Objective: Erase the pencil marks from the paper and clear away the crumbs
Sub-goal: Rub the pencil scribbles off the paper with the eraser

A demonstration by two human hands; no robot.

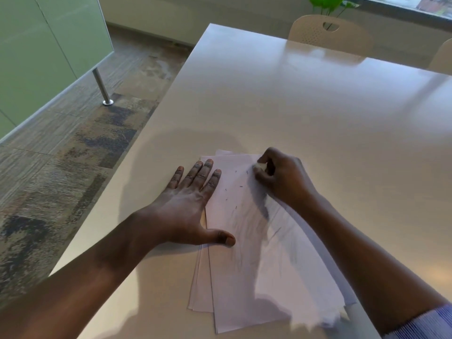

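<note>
A loose stack of white paper sheets (269, 277), slightly fanned so the lower sheets' edges show, lies on the glossy pale surface (293, 106), close to its left edge and towards the near end. Grey smudged pencil marks (256, 221) run down the middle of the top sheet. Small dark eraser crumbs (241, 185) are scattered over the far part of that sheet, between the two hands.

The left hand (188, 204) lies flat with its fingers straight and spread, grasping nothing. Its palm and fingers press on the stack's left margin, and the thumb reaches out over the top sheet.

The right hand (283, 177) is clenched round a small white eraser (260, 165), pinched between thumb and fingertips at the far right corner of the stack. The eraser looks to be touching the paper, though blur there makes the contact uncertain. A blue striped sleeve (423, 321) shows on the right arm at the near right corner of the view.

A cream perforated chair (327, 33) stands at the surface's far edge, with a green leafy plant (327, 2) behind it. Beyond the left edge, a pale green panel (44, 57) on a round metal leg (101, 86) stands on mottled grey-brown carpet (61, 155).
</note>
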